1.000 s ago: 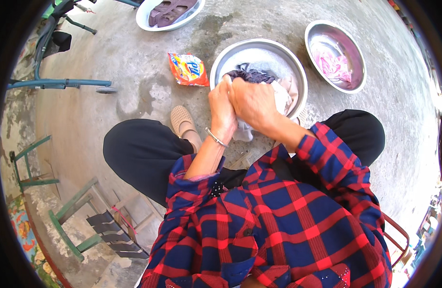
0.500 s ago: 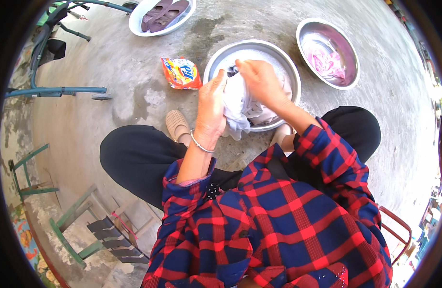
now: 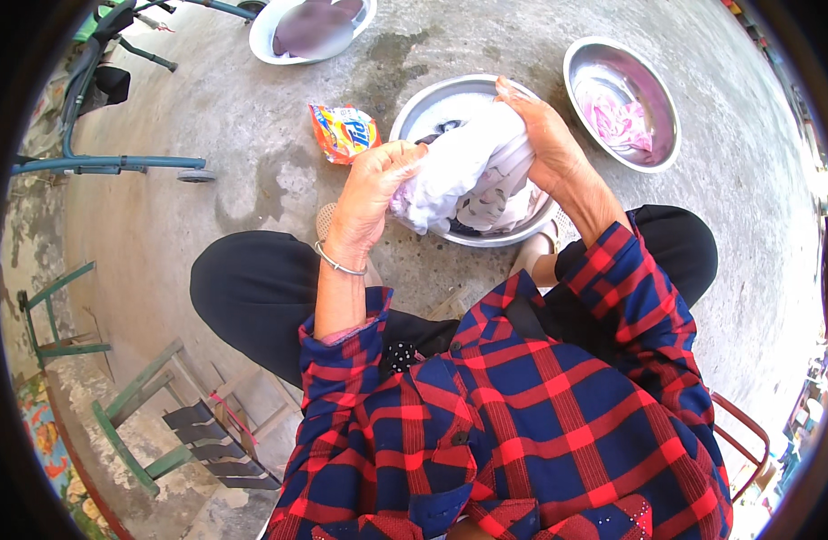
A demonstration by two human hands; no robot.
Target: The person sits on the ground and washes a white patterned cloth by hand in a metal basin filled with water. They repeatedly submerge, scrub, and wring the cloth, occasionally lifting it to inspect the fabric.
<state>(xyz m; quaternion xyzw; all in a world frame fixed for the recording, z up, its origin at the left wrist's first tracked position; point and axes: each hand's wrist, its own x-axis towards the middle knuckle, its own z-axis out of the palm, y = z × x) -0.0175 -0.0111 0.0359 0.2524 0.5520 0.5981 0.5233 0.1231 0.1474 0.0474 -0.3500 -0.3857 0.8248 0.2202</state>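
Note:
A wet white garment (image 3: 463, 155) is stretched between my two hands over a metal basin (image 3: 423, 93) of sudsy water. My left hand (image 3: 374, 184) is closed on its left end, beside the basin's near-left rim. Over the right side of the basin, my right hand (image 3: 547, 137) grips the other end. A pale patterned cloth (image 3: 499, 200) lies beneath, partly in the water, with some dark cloth showing near the rim. Just left of the basin sits an orange detergent packet (image 3: 344, 133).
A second metal basin (image 3: 658, 153) at the right holds pink cloth (image 3: 617, 121). A white basin (image 3: 263, 40) with dark shoes stands at the far left. Left of me are a blue wheeled metal frame (image 3: 126, 163) and a green wooden frame (image 3: 130, 432).
My hands have moved apart, the left one leftward and the right one rightward. The white garment, bunched between them before, is now spread across the basin.

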